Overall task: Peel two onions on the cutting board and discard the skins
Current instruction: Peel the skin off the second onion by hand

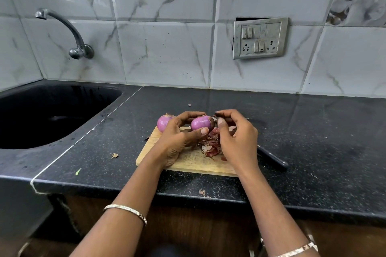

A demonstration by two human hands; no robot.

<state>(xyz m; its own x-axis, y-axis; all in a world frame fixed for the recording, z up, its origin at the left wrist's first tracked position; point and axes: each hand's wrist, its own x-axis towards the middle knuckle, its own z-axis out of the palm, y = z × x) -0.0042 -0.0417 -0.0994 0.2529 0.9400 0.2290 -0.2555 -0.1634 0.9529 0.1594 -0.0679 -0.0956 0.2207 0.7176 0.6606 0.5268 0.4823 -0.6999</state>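
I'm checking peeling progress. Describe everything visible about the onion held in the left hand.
The onion is round, glossy pink-purple and mostly peeled. A dark patch of dry skin clings to its right end, with a brownish tuft on top. The left hand grips it, fingers over its top and thumb below, above the cutting board. The right hand has its thumb at the skin end; whether it pinches skin is unclear.

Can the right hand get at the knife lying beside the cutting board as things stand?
Probably yes. The knife lies on the counter just beside the wrist of the right hand, with nothing covering its handle; the hand would first have to leave the onion it is picking at.
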